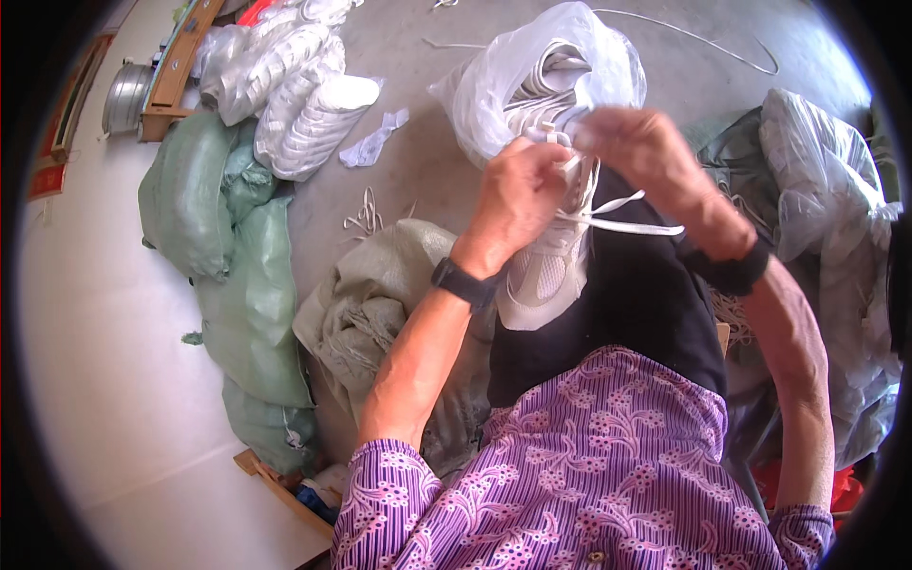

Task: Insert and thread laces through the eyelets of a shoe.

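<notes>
A white sneaker (543, 277) rests on my dark-clad lap, its toe toward me. A white shoelace (635, 226) is threaded through its upper eyelets, and loose lengths trail off to the right. My left hand (518, 195) is closed at the left side of the shoe's opening, thumb and forefinger pinching the lace near the top eyelets. Opposite it, my right hand (635, 141) is closed too, fingers curled together at the shoe's collar. Motion blurs its fingertips, so what they hold cannot be made out. Both wrists wear black bands.
Just beyond my hands stands a clear plastic bag (475, 100) with white shoe parts inside. Stacked white shoe uppers (313, 119) lie far left, above green sacks (249, 313). A beige woven sack (370, 285) sits left of my lap, and plastic-wrapped bundles (825, 171) are at right.
</notes>
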{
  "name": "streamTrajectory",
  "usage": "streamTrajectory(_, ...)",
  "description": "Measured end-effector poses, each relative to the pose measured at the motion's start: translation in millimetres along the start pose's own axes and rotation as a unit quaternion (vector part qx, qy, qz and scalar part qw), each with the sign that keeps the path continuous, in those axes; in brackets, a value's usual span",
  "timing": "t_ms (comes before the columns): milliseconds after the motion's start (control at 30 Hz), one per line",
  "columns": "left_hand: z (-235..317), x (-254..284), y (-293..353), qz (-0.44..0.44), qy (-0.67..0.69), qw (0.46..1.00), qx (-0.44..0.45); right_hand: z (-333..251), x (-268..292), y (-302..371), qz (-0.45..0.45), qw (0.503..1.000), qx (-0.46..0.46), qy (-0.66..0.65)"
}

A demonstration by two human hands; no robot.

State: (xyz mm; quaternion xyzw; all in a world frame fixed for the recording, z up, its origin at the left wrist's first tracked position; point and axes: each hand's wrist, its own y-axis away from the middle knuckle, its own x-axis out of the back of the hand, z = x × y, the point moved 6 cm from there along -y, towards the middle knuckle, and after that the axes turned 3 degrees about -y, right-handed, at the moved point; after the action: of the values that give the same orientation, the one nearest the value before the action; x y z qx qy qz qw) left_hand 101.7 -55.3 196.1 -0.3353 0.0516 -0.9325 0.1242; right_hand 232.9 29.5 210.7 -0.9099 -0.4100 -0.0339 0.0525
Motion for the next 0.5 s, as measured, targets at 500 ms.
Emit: streamTrajectory(500,22,-13,-8,0.009,-0.194,0.978,-0.08,-39,20,-1,-0.007,0.968,-0.013,-0.249)
